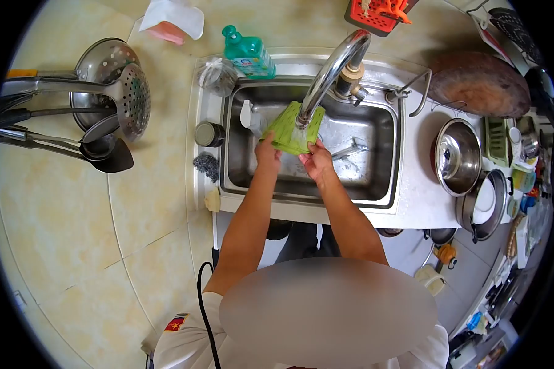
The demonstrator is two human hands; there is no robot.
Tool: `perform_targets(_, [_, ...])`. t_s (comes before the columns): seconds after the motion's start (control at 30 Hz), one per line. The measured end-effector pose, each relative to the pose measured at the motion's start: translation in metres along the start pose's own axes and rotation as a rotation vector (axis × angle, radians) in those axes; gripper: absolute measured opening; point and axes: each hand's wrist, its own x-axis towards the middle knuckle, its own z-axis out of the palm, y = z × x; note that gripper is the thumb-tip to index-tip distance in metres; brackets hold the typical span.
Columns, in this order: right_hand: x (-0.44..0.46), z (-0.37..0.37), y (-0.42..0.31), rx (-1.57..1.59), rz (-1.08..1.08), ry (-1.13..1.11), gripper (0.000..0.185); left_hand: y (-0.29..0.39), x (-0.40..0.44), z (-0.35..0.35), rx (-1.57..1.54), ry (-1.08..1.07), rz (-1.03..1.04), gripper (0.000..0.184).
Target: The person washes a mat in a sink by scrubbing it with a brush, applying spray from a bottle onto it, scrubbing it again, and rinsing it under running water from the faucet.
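A green cloth [287, 127] is spread between my two hands under the chrome faucet [326, 77], above the steel sink [375, 175]. Water seems to fall on it from the spout. My left hand [268, 154] pinches its lower left corner, and my right hand [317, 161] grips the lower right corner. Behind the cloth, at the sink's left side, lies a white object [247, 115]. In the basin to the right of my right hand is a shiny elongated shape [349, 149] that I cannot make out clearly.
Green detergent bottle [250, 54], glass jar [210, 134] and steel scourer [207, 166] line the sink's left edge. Ladles and a skimmer [133, 101] hang at left. Steel bowls [458, 157], a round brown board [479, 84] and a metal hook-shaped spout [422, 92] stand at right.
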Motion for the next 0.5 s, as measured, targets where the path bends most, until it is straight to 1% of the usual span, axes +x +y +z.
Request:
perform_targets(0.1, [0.001, 0.002, 0.000, 0.066, -0.074, 0.021, 0.042, -0.021, -0.009, 0.020, -0.076, -0.043, 0.029, 0.022])
perform_targets(0.2, [0.004, -0.007, -0.003, 0.091, -0.123, 0.044, 0.045, -0.035, 0.009, 0.018, 0.023, -0.094, 0.000, 0.022])
perform_targets(0.3, [-0.005, -0.021, -0.013, 0.097, -0.112, 0.061, 0.049, -0.033, -0.012, 0.031, 0.001, -0.228, -0.038, 0.024])
perform_targets(0.4, [-0.013, -0.030, -0.013, 0.186, -0.131, 0.019, 0.055, -0.048, -0.003, 0.025, -0.047, -0.285, -0.087, 0.028])
perform_targets(0.5, [-0.016, -0.039, -0.011, 0.201, -0.120, -0.031, 0.062, -0.040, -0.019, 0.028, 0.020, -0.255, -0.163, 0.031])
